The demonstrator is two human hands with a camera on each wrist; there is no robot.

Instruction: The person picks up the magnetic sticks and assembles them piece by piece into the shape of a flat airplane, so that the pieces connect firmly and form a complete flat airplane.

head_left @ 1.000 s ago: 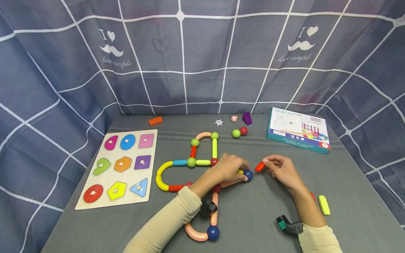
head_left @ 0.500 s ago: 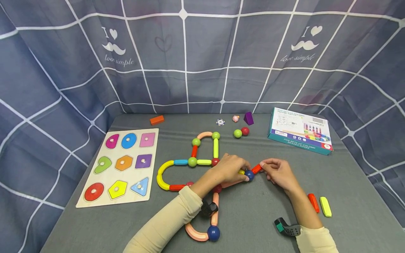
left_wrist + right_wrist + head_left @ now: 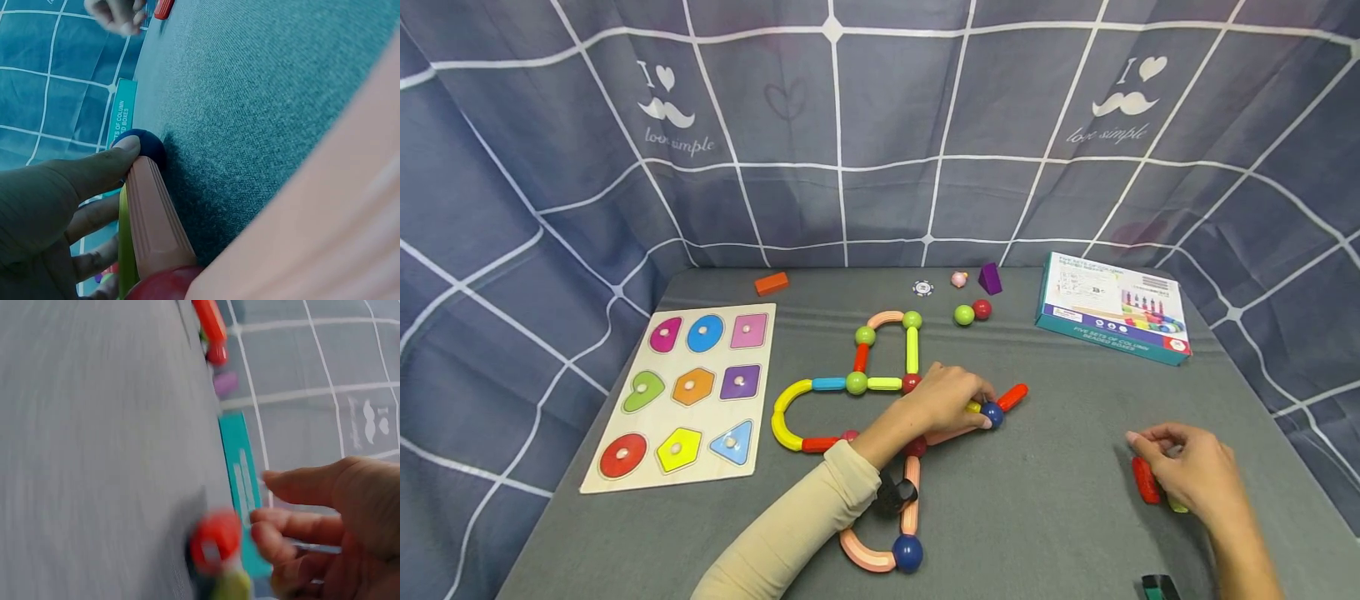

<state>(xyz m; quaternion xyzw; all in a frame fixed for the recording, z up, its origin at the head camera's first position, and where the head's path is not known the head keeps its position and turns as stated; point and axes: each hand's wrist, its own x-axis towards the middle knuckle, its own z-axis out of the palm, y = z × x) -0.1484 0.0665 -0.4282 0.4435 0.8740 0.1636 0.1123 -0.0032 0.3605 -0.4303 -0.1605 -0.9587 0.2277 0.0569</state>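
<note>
My left hand (image 3: 942, 398) pinches a dark blue ball (image 3: 992, 414) at the right corner of a figure of magnetic sticks and balls. In the left wrist view its thumb presses that ball (image 3: 149, 149), where a pink ribbed stick (image 3: 156, 215) and a yellow-green stick (image 3: 127, 244) meet. From the ball's far side a red stick (image 3: 1013, 397) points up and right. My right hand (image 3: 1195, 471) hovers over a loose red stick (image 3: 1146, 481) and a lime stick (image 3: 1177, 505), thumb and fingers apart with nothing between them. The hand partly covers the lime stick.
A wooden shape puzzle board (image 3: 679, 400) lies at the left. At the back are an orange block (image 3: 771, 284), a poker chip (image 3: 922, 288), a purple prism (image 3: 990, 278), a green ball (image 3: 964, 315) and a red ball (image 3: 982, 309). A teal-edged box (image 3: 1112, 308) stands back right.
The right hand brought a red stick to the blue ball, let go of it there, and moved right and towards the front to the loose sticks. The left hand stayed on the ball.
</note>
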